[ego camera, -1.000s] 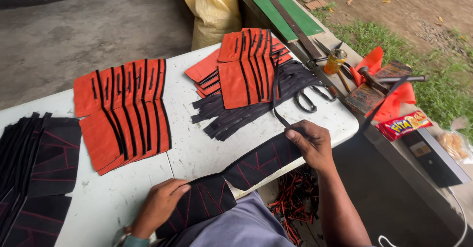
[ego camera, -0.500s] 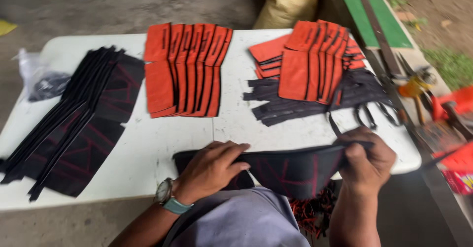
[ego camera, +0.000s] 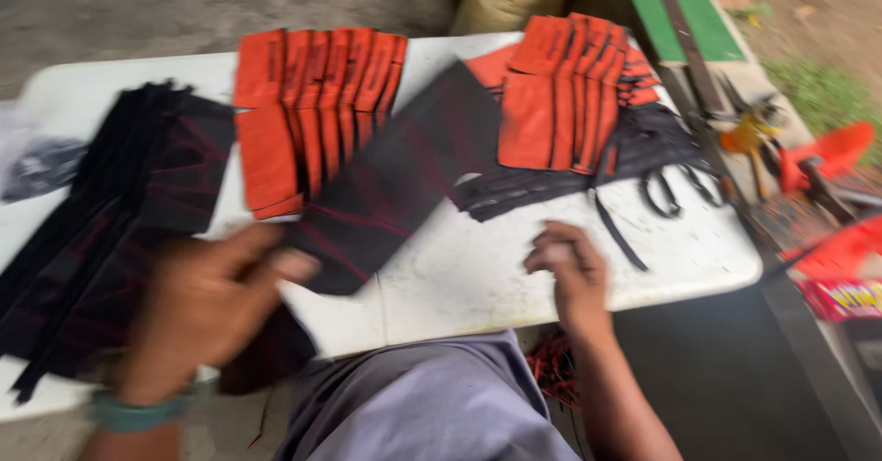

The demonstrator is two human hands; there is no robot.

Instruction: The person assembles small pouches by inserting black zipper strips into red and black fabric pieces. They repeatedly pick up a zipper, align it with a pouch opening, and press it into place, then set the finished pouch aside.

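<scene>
My left hand point(ego camera: 216, 309) pinches a black strip point(ego camera: 390, 185) at its lower-left end, its long axis slanting up-right over the white surface point(ego camera: 478, 273), while my right hand point(ego camera: 570, 273), loosely curled, rests there holding nothing.

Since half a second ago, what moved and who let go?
The right hand let go of the black fabric piece and now rests on the white table. The left hand alone swings the piece up and leftward toward the black stack. Orange stacks and scissors stayed put.
</scene>
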